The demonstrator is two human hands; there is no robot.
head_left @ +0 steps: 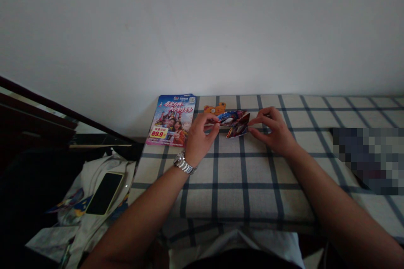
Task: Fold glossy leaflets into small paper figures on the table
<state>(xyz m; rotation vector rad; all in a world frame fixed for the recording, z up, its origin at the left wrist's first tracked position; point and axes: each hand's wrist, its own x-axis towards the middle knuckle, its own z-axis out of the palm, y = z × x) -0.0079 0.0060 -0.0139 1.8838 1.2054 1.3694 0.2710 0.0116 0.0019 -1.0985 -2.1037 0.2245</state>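
A small folded piece of glossy printed paper (237, 122), blue and dark red, is held just above the checked cloth between my two hands. My left hand (202, 135), with a metal watch (185, 163) on its wrist, pinches the paper's left end between thumb and fingers. At the right end, my right hand (273, 131) grips the edge with thumb and fingertips. Behind the left fingers lies an orange bear-shaped item (214, 109), partly hidden. To the left of that hand is a stack of printed flyers (172, 119) showing people and the price 89.9.
The blue-and-white checked tablecloth (261, 193) covers a table against a white wall (202, 29). A blurred-out dark item (369, 162) lies at the right. Lower left, a phone (105, 193) rests on pale crumpled cloth (94, 170), beside dark wooden furniture (34, 122).
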